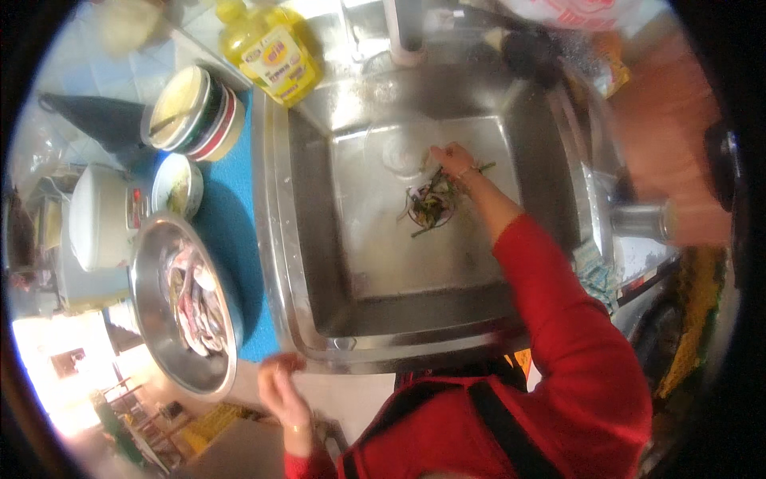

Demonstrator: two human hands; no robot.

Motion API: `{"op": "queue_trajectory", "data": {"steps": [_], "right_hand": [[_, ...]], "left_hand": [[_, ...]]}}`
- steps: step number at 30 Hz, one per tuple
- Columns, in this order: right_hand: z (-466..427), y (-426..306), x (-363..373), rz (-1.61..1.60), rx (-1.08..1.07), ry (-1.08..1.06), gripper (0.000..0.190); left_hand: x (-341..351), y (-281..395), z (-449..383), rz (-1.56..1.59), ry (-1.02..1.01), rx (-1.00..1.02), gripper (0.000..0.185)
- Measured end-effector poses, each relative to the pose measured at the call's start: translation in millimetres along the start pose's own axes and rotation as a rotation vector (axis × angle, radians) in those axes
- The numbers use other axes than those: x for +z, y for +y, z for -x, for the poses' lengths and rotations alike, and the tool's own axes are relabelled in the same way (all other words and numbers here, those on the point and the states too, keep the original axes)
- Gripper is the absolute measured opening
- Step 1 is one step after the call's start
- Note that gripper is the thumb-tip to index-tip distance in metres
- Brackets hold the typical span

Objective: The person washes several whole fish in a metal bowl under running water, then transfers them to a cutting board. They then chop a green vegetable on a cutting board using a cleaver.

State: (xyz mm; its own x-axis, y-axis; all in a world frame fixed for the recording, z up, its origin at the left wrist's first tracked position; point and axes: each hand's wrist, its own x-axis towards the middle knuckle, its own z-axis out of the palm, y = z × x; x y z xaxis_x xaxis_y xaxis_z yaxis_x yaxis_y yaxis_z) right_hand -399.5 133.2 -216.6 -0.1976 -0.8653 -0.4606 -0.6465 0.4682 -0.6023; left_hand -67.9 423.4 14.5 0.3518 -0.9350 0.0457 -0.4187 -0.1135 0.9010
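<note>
My right hand reaches down into the stainless steel sink, its fingers curled. Whether anything is between them is hard to see. Just below it, dark green vegetable scraps lie in and around the round drain, with a few stems on the basin floor. My left hand, blurred, hovers off the sink's front left corner, fingers bent and nothing visible in them. Nearest to it is a large steel bowl holding several pieces of raw fish, pale and pinkish.
On the blue counter mat stand a small white bowl with green bits and stacked tubs. A yellow detergent bottle is at the back left corner, near the faucet. A cloth and metal canister lie right.
</note>
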Motion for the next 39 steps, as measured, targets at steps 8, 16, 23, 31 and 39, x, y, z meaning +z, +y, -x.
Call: {"op": "queue_trajectory", "data": {"steps": [8,16,23,31,39], "right_hand": [[60.5,-75.1,-23.4,-0.528,-0.269,-0.278,0.024],[46.3,-47.6,-61.3,-0.216,-0.383,-0.333,0.041],[35.6,32.5,22.3,0.359,-0.146,0.030,0.070],[85.7,1.9,55.7,0.596,-0.409,-0.123,0.069],[65.3,18.7,62.8,0.320,-0.592,-0.121,0.045]], "left_hand": [[111.4,10.1,-130.0,0.188,-0.296,-0.328,0.043],[100.9,13.8,-181.2,0.390,-0.253,-0.457,0.041],[34.9,24.3,-136.3,0.318,-0.126,-0.437,0.043],[13.1,19.3,-85.8,0.350,-0.114,-0.438,0.041],[24.0,20.2,-84.5,0.342,-0.118,-0.464,0.051]]}}
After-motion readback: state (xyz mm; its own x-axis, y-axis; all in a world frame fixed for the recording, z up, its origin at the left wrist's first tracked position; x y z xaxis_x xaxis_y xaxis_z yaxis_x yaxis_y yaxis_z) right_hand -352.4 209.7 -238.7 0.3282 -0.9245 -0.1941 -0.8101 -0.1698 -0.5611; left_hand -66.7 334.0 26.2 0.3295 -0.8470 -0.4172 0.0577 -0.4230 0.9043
